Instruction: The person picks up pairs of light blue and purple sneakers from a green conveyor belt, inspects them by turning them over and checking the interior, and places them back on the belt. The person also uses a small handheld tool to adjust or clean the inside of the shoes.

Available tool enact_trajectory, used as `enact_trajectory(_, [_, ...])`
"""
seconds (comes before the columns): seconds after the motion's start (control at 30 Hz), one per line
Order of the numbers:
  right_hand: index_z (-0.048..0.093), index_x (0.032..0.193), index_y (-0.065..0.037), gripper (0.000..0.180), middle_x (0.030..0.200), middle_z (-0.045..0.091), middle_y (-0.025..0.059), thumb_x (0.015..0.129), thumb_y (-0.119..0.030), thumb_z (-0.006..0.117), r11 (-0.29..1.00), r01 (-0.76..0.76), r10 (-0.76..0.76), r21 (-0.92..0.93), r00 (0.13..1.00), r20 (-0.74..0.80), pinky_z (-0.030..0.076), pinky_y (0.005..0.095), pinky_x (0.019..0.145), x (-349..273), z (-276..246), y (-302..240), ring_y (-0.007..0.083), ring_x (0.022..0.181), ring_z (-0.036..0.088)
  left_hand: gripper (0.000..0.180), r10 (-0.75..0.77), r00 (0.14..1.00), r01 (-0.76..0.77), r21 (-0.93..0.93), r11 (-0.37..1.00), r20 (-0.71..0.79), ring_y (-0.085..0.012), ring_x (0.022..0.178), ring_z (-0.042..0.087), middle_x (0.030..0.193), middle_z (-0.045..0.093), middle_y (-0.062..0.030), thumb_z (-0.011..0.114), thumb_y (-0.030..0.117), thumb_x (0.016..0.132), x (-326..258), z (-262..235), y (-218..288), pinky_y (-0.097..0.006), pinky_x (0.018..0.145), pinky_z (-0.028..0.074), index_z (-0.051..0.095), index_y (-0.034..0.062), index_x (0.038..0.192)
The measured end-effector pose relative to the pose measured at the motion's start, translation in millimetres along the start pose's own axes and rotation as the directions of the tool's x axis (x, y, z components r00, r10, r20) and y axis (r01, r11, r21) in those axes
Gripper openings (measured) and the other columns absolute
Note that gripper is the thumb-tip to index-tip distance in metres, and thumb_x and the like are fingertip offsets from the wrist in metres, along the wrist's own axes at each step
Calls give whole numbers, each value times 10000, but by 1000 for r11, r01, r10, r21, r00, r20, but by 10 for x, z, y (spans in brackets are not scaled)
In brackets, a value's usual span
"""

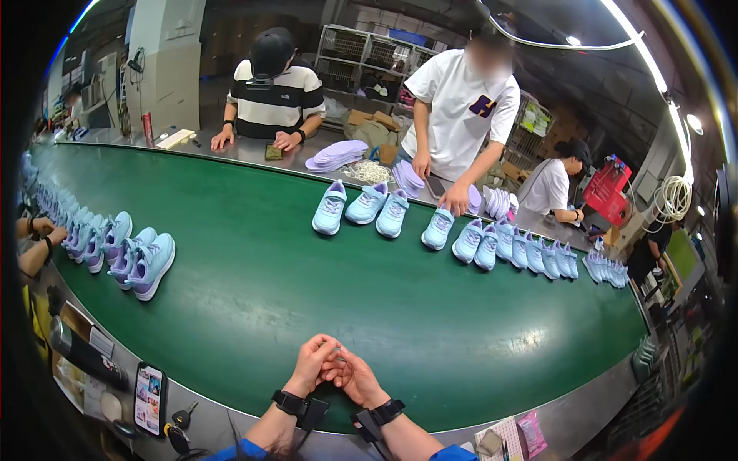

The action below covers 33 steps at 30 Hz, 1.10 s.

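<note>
The left hand and right hand meet with fingers curled together, near the green tabletop's close edge; whether they pinch anything, I cannot tell; light-blue shoes stand leftward; a similar row lines the far side.

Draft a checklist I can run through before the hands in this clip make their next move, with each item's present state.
1. Left hand and right hand both in view: ok, together above the green surface.
2. Nothing small between their fingertips: cannot tell.
3. Both apart from the left-side shoes: ok.
4. Phone off the green surface: ok, on the metal edge.
5. Co-worker's hand away from the far row: not ok, at a light-blue shoe.
</note>
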State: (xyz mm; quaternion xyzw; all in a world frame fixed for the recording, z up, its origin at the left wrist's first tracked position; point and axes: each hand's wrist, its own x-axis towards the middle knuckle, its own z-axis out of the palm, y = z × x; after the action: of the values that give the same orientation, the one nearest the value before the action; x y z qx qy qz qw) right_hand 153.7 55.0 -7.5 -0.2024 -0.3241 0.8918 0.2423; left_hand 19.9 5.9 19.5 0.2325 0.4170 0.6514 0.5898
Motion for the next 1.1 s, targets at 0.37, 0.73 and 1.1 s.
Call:
enact_trajectory(0.37, [556, 956, -84, 281, 837, 639, 65, 963, -356, 487, 999, 31, -33, -37, 998, -56, 492, 205, 552, -73, 119, -54, 123, 680, 622, 179, 32, 993, -29, 28, 999, -110, -26, 356, 356, 520, 424, 55, 566, 230, 921, -40, 80, -20, -194, 278, 234, 573, 52, 904])
enact_trajectory(0.73, [493, 1082, -164, 208, 1125, 577, 117, 932, -299, 549, 952, 106, -22, 286, 959, -284, 478, 215, 528, -250, 481, -136, 227, 925, 621, 145, 172, 904, -260, -184, 948, -391, -112, 392, 492, 597, 462, -14, 527, 150, 916, 57, -75, -16, -218, 296, 302, 529, 31, 833])
enact_trajectory(1.1, [82, 1381, -255, 820, 1192, 409, 160, 819, -18, 629, 936, 197, -329, -291, 783, -528, 556, 322, 515, 2968, 201, -1381, 300, 821, 582, 82, 132, 795, -354, -275, 894, -593, -73, 400, 419, 589, 476, -7, 550, 83, 871, 43, -90, 14, -227, 380, 330, 544, 28, 810])
